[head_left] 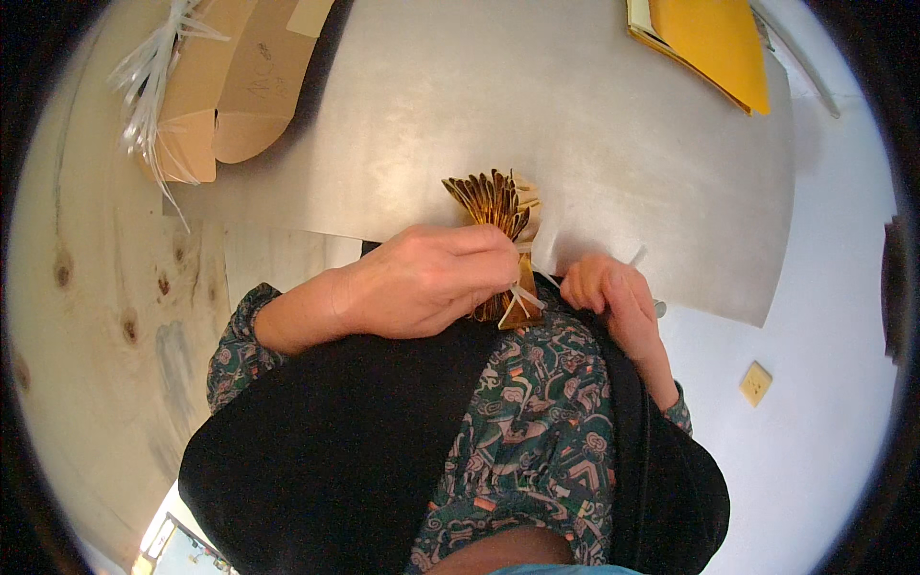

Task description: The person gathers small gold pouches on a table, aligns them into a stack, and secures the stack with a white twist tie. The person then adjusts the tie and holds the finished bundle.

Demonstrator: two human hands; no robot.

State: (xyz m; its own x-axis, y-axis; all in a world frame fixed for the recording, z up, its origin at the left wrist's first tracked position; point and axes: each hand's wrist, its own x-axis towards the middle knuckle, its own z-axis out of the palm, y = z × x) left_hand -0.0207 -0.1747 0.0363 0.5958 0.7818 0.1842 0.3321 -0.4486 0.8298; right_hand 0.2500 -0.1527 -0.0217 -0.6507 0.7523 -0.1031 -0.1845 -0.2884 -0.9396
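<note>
My left hand (422, 278) is closed around a bundle of folded gold and brown pieces (491, 203), held upright near the table's front edge. The bundle's upper ends fan out above my fingers, and its lower ends show beneath them. A thin white tie strip (524, 297) circles its middle, with loose ends sticking out at the lower right. Just right of the bundle, my right hand (613, 295) has its fingers curled in a pinch on the white strip. One end of that strip pokes out past the fingers. My left fingers hide part of the bundle.
A metal-topped table (412, 105) spreads out in front of me. An open cardboard box (254, 81) stands at the far left, with a bunch of white strips (149, 101) hanging over its side. Yellow sheets or envelopes (714, 43) lie stacked at the far right.
</note>
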